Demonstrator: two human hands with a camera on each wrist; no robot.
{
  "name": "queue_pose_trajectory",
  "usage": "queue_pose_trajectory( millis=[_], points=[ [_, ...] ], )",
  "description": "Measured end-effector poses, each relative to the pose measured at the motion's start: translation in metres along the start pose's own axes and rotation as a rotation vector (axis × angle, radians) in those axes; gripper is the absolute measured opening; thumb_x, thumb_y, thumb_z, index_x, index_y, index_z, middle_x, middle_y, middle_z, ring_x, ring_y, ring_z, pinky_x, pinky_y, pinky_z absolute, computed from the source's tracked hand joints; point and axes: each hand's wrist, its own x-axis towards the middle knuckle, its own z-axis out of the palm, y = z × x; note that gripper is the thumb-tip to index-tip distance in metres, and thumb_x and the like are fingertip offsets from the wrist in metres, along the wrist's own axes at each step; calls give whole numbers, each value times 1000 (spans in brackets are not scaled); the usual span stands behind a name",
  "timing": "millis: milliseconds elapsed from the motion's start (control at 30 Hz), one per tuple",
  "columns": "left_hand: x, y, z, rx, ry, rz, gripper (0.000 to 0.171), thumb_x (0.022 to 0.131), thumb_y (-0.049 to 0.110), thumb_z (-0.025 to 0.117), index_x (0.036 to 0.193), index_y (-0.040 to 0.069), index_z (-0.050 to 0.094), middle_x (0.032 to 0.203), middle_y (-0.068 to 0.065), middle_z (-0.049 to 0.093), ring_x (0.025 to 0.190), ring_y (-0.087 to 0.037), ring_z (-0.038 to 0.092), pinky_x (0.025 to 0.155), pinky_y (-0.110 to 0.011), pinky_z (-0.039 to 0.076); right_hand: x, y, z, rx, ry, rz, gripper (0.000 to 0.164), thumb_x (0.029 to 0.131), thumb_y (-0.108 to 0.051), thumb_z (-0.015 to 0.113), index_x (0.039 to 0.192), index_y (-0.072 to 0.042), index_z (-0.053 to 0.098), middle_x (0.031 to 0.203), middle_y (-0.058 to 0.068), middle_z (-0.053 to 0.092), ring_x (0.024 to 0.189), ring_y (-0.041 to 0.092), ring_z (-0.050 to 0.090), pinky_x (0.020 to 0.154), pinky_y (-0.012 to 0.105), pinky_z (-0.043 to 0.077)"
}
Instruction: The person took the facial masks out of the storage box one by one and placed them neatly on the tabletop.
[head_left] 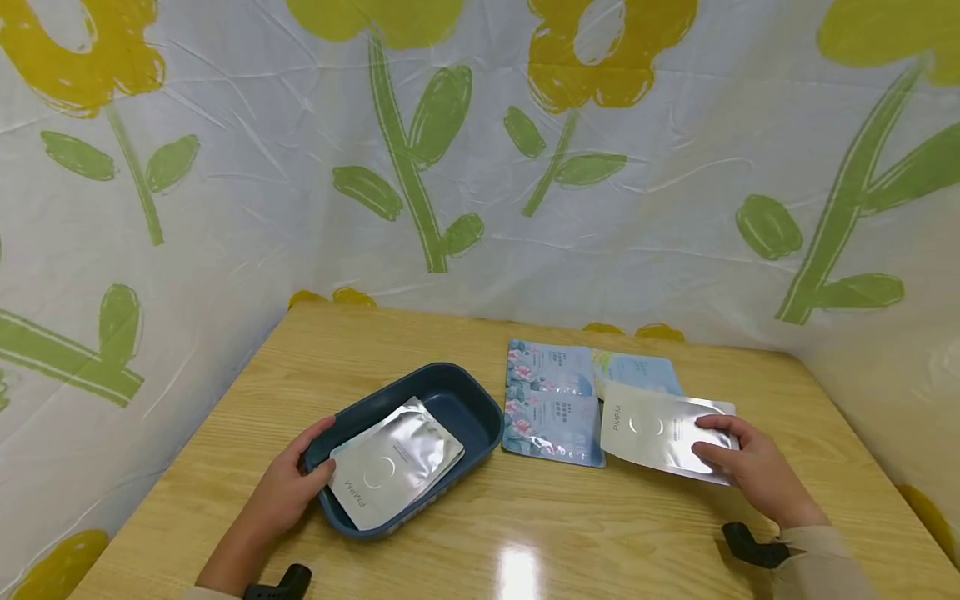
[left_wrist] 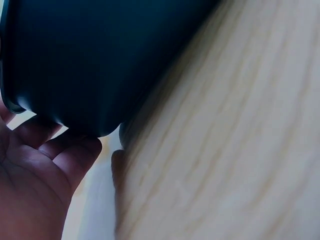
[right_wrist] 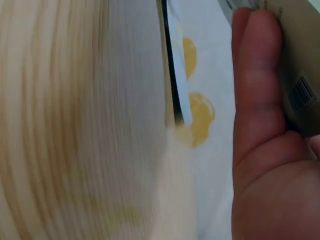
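Note:
My left hand (head_left: 288, 479) grips the near left rim of a dark blue oblong bin (head_left: 467, 410), thumb over the edge; the left wrist view shows fingers against its outer wall (left_wrist: 90, 60). Inside the bin lie silver PMPM sheet mask packets (head_left: 390, 467), stacked, the lower ones mostly hidden. My right hand (head_left: 757, 467) pinches another silver mask packet (head_left: 648, 429) by its right end, slightly tilted above the table. In the right wrist view, its back with a barcode (right_wrist: 302, 95) faces the fingers (right_wrist: 260, 90).
Two blue floral packets (head_left: 555, 427) lie one behind the other right of the bin. A light blue packet (head_left: 645, 372) sits behind the held one, partly covered by it. The wooden table (head_left: 585, 533) meets a flower-printed cloth (head_left: 495, 250) at the back and sides.

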Motion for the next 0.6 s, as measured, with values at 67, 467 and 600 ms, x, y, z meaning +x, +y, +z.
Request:
queue_pose_trajectory(
  millis=[67,467,600],
  points=[
    [1,0,0,-7,0,0,60,99,15,59,154,10,36,159,-21,30,144,-40,30,112,-51,27,-1,4,-6,-4,-34,11,40,97,-11,66,128,10,52,116,-9,50,94,-1,50,72,19,50],
    [2,0,2,6,7,9,60,98,13,58,154,9,37,158,-20,32,144,-38,32,110,-40,28,8,15,-11,-102,-130,79,45,95,-22,70,127,6,57,134,19,49,103,-11,40,79,13,39],
    [1,1,2,3,5,5,60,98,12,58,154,9,36,159,-19,32,144,-38,32,111,-49,26,12,15,-7,-102,-143,87,46,94,-22,71,127,7,57,136,26,47,103,-8,40,79,13,39]
  ],
)
